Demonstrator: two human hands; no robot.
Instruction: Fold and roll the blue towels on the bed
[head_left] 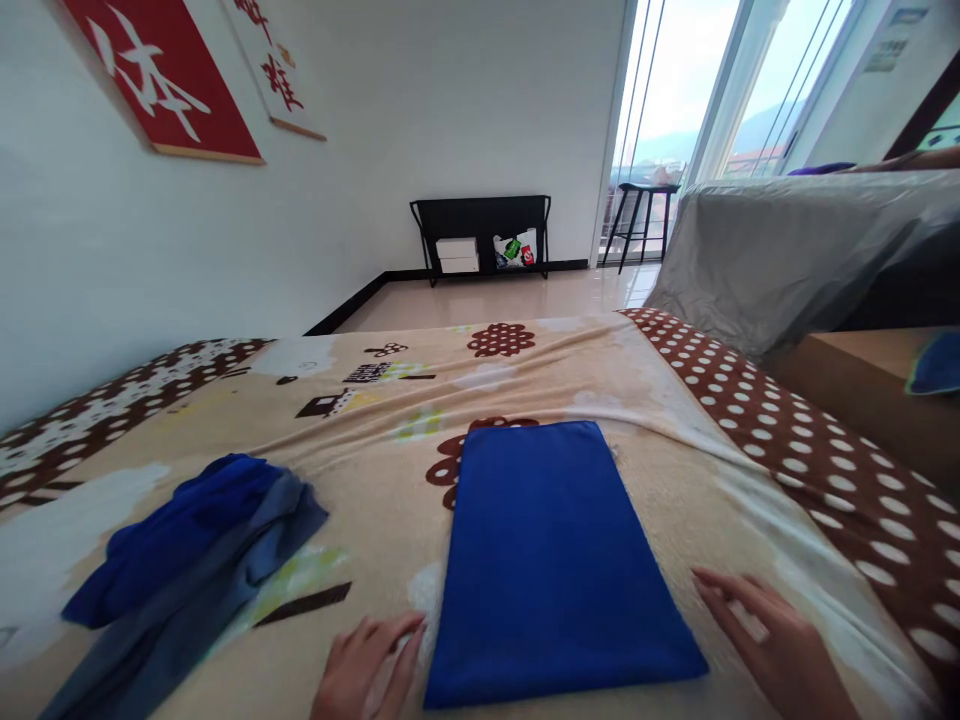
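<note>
A blue cloth [555, 560], folded into a flat rectangle, lies on the patterned blanket [375, 540] in front of me. Just off its near left edge is my left hand [367, 665], fingers bent and a narrow gap between thumb and forefinger, with nothing held. My right hand [772, 640] is on the other side, a little apart from the cloth's right edge; its thumb and fingers are apart and hold nothing. Farther left, a crumpled heap combines bright blue fabric [187, 510] and grey-blue fabric [217, 580].
The blanket has brown polka-dot borders [810, 450]. Beyond it, a low black rack [480, 220] stands by the wall. A black stool [641, 220] is near the window. At right are furniture under a grey plastic cover [765, 240] and a cardboard box [847, 385].
</note>
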